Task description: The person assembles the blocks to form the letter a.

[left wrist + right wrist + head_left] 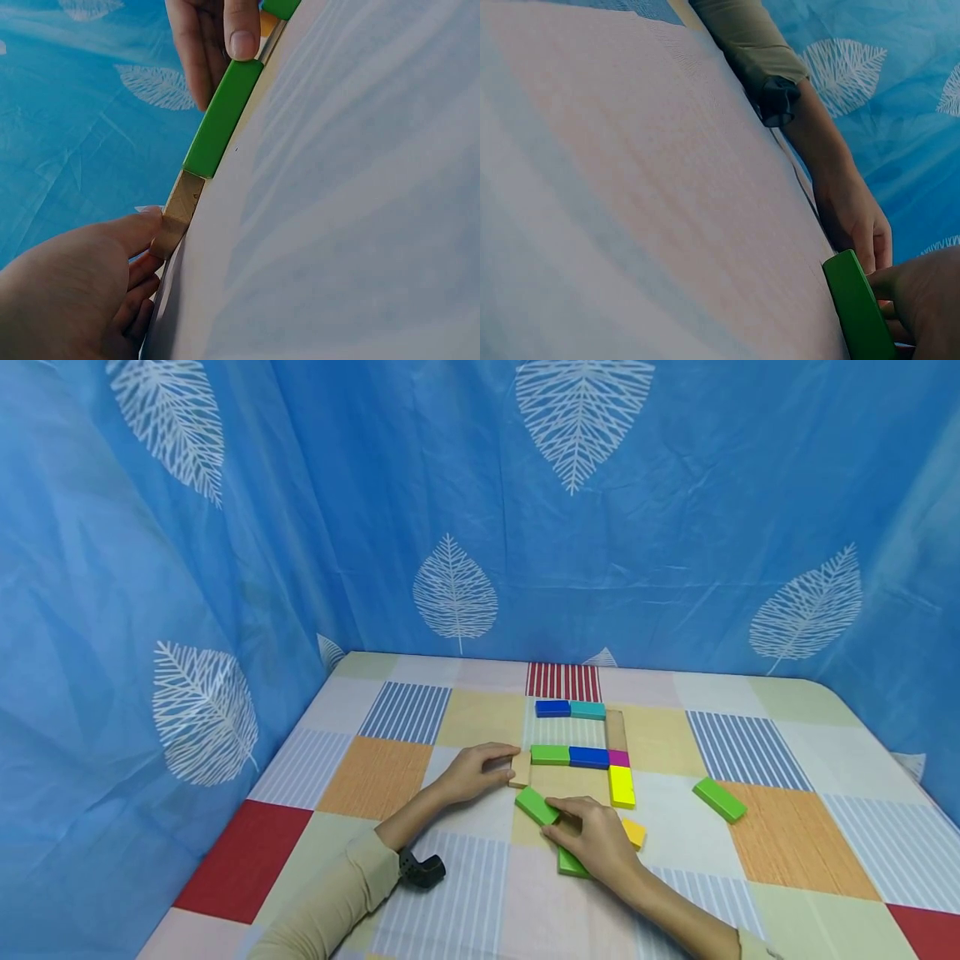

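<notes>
Between the table's left and right edges, your right hand pinches the slanted green block by its near-right end; your left hand grips the wooden block just beyond. To align them well, you'd best steady the wood and turn the green slowly, sparing the green-and-blue row. Room looks ample toward the left edge; a loose green block lies toward the right.

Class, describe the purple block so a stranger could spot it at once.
On the patchwork tablecloth, look beyond the right hand for a row of blocks. Follow it rightwards past a green block, then a blue block. At its end, between a wooden block and a yellow block, is the only purple block.
</notes>
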A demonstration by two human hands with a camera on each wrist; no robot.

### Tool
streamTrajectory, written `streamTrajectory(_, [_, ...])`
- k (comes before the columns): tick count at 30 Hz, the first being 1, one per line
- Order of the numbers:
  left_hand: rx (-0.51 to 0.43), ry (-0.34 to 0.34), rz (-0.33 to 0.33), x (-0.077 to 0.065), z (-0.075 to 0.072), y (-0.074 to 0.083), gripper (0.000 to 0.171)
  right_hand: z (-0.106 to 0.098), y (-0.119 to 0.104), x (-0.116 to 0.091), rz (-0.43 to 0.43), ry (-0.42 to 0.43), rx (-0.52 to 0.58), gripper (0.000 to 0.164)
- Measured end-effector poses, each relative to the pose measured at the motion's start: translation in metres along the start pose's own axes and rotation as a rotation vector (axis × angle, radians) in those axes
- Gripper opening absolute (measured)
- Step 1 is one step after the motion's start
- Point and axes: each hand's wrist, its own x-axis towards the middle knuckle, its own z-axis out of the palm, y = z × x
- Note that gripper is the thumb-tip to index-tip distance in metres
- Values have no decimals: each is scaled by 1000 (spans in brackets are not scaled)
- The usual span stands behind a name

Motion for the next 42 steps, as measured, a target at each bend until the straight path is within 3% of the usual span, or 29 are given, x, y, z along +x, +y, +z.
streamTrajectory(42, [-20,-8,10,-1,-2,2,41,0,0,0,11,-17,-14,39])
